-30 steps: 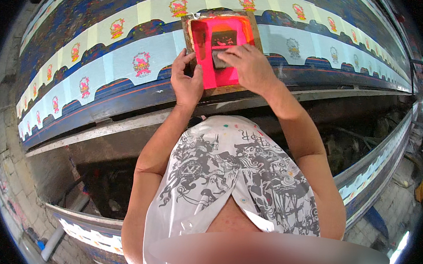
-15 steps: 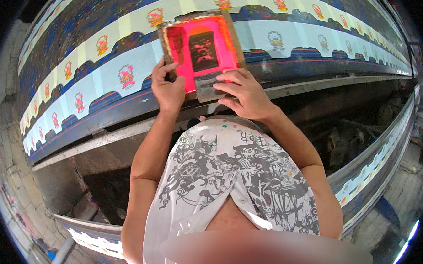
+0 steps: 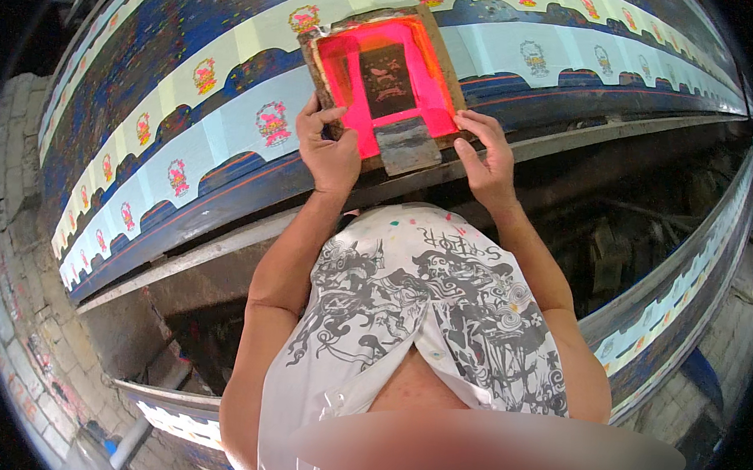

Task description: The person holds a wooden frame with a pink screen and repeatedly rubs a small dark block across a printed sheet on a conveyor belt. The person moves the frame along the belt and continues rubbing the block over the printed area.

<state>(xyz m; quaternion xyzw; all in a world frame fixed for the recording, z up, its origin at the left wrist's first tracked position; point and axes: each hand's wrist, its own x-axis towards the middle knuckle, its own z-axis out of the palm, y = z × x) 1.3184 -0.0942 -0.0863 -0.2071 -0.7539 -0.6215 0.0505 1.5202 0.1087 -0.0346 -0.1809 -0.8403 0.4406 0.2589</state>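
While both hands stay close to the near half of the one wooden frame [image 3: 443, 61], the step in hand looks, as a judgement, like steadying or placing it on the dark counter [image 3: 200, 26]. It lies tilted toward eleven o'clock, over the light blue strip [image 3: 228, 142] and reaching up to the cream strip [image 3: 254, 46]. Taking the frame as the clock's centre, the left hand [image 3: 330, 152] is between seven and eight o'clock, its fingers curled and apparently pinching the left rail against the thumb. At four o'clock is the right hand [image 3: 489, 160]: its fingers reach to the near corner, the thumb parted from them, and I cannot tell whether they pinch the wood.

Any next move of the frame would seem to call for an even hold on both sides and a level carry, since the grey block [image 3: 408, 149], between five and six o'clock, may slide and the pink ink [image 3: 427, 89] may run.

Counted, there are two hands, one frame, one block and one dark window [image 3: 386, 81], ringed by ink. On the blue strip, at least five pink emblems [image 3: 273, 123] trail away from between eight and nine o'clock, and three grey emblems [image 3: 534, 58] can be told from between two and three. The cream strip bears at least nine coloured emblems; the farthest are too small to count.
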